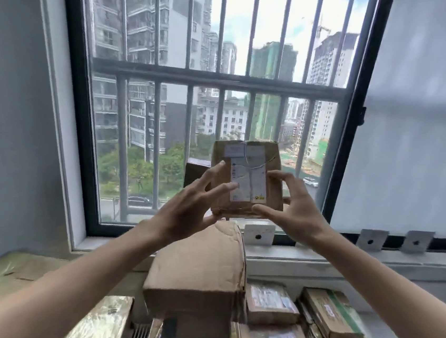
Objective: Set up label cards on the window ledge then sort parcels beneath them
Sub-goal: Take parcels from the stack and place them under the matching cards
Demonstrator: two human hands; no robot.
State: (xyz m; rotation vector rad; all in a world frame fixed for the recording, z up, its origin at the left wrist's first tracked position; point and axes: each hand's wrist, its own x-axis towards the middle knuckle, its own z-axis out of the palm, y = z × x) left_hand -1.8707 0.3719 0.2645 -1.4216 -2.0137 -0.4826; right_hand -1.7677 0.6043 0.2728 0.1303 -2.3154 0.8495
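Down low, sorted parcels [269,305] lie under the ledge [294,255]. Higher up, the left hand [185,214] and right hand [294,208] pinch a small brown parcel [247,177] by its edges, label facing up, probably to read it. Cards [259,233] stand behind.

two bare forearms are seen entering from the bottom corners of the view, each ending in a bare hand: the left hand [185,214] and the right hand [293,205]. no sleeve, glove, watch or ring is worn on any part that is shown. the fingers are slender and the fingernails are kept short and unpainted.
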